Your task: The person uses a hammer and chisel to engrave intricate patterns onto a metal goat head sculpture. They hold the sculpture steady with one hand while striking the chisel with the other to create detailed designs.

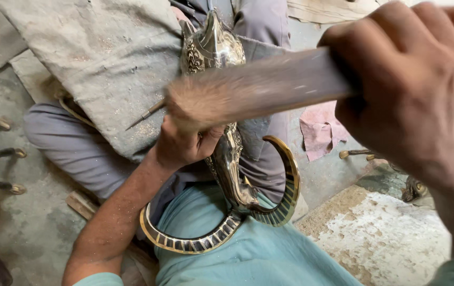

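Centrally, a polished brass animal head with two curved, striped horns (227, 175) is held over the lap, its narrow muzzle toward the wearer and its horns sweeping out to either side. It is gripped around the middle by the left hand (184, 143), whose fingers are wrapped shut on the metal. A brush (248, 90) with a wooden handle and tan bristles is clenched in the right hand (412, 79), fingers closed about the handle; the bristles are blurred, so contact with the brass cannot be judged, though they appear to lie against it. A dusty grey cloth (105, 58) is spread over the knees beneath, with a thin pointed tool (145, 115) lying on it. A pink rag (319, 132) is seen on the floor.
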